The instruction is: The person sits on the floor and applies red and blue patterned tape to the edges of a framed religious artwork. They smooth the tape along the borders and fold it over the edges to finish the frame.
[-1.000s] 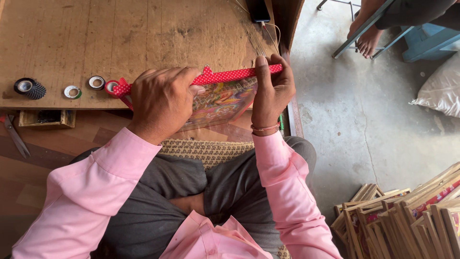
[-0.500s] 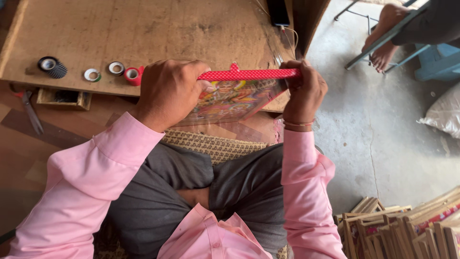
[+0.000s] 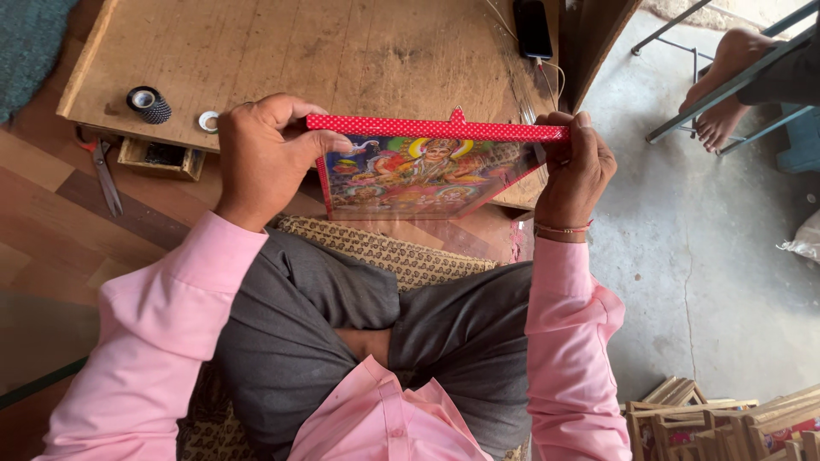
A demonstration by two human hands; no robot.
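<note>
left hand [image 3: 265, 154], right hand [image 3: 576, 166], gripping framed picture [image 3: 423, 171]

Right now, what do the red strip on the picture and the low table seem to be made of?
The red strip looks like thin tape or paper with white dots, matte, wrapped around the top edge of the picture; I cannot tell which. The low table seems to be bare, unfinished wood: visible grain, stains and scuffs.

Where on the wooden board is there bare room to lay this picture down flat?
The wooden board is bare across its middle, between the tape rolls at its left edge and the phone at its right. The near edge is crowded by both hands holding the framed picture.
</note>
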